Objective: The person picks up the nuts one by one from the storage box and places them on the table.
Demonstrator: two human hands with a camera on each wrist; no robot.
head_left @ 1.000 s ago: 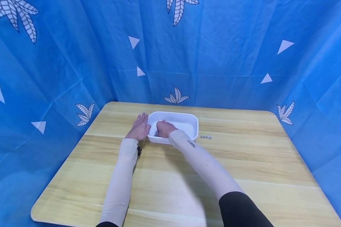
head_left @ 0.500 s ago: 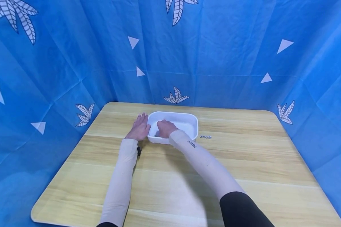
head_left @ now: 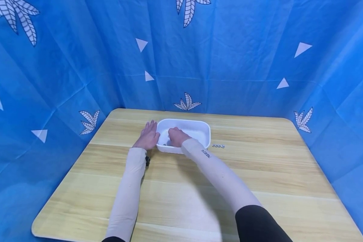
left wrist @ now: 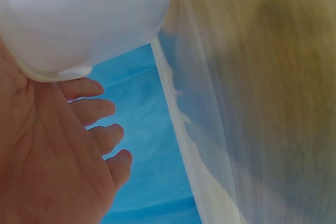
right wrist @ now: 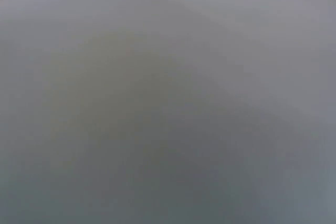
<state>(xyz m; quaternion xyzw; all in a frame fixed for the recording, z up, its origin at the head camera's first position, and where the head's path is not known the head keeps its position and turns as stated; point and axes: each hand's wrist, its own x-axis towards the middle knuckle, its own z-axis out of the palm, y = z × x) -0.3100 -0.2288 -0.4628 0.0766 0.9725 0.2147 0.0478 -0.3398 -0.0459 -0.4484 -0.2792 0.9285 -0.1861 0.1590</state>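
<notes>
A white plastic bin (head_left: 199,127) stands near the back of the table. My left hand (head_left: 147,136) lies along its left end, fingers extended and thumb at the rim. In the left wrist view the palm of the left hand (left wrist: 58,150) touches the bin's corner (left wrist: 89,19). Inside the bin, at its left part, is my right hand (head_left: 177,137), knuckles up. Its fingertips are hidden, so whether they pinch anything cannot be seen. Small metallic pieces (head_left: 164,145) show on the bin floor beside it. The right wrist view holds only a blurred pale surface (right wrist: 168,103).
To the right of the bin several small shiny metal pieces (head_left: 218,146), which look like nuts, lie in a short row on the wooden table (head_left: 260,161). A blue curtain (head_left: 242,67) with leaf prints hangs behind and at both sides.
My right hand has shifted slightly rightward inside the bin, and the small metal pieces by its fingers show more separately. The left hand stays at the bin's left end.
</notes>
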